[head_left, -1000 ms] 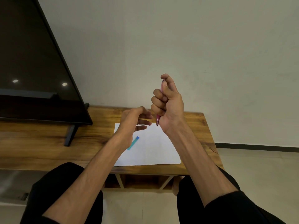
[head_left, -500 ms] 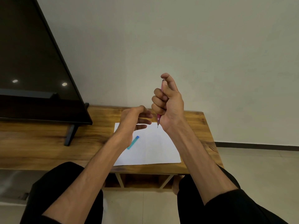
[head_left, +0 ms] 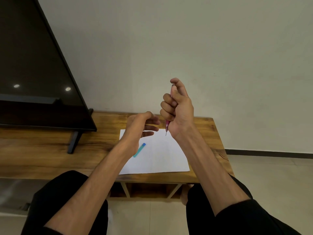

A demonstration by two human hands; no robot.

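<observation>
My right hand [head_left: 177, 107] grips a pink mechanical pencil [head_left: 167, 126] upright in a fist, tip pointing down, thumb on its top end. It hovers above the far right corner of a white sheet of paper [head_left: 160, 155] lying on the wooden bench [head_left: 50, 150]. My left hand [head_left: 140, 126] floats just left of the pencil tip, its fingers loosely extended and holding nothing. A small teal and blue lead case [head_left: 139, 150] lies on the paper, partly behind my left wrist.
A large black TV [head_left: 33, 73] on a stand leg [head_left: 73, 141] fills the bench's left part. A pale wall rises behind. My knees in black trousers sit below the bench's front edge, over tiled floor [head_left: 271, 184].
Almost nothing differs; my right thumb stays on the pencil's top and both hands hold their places.
</observation>
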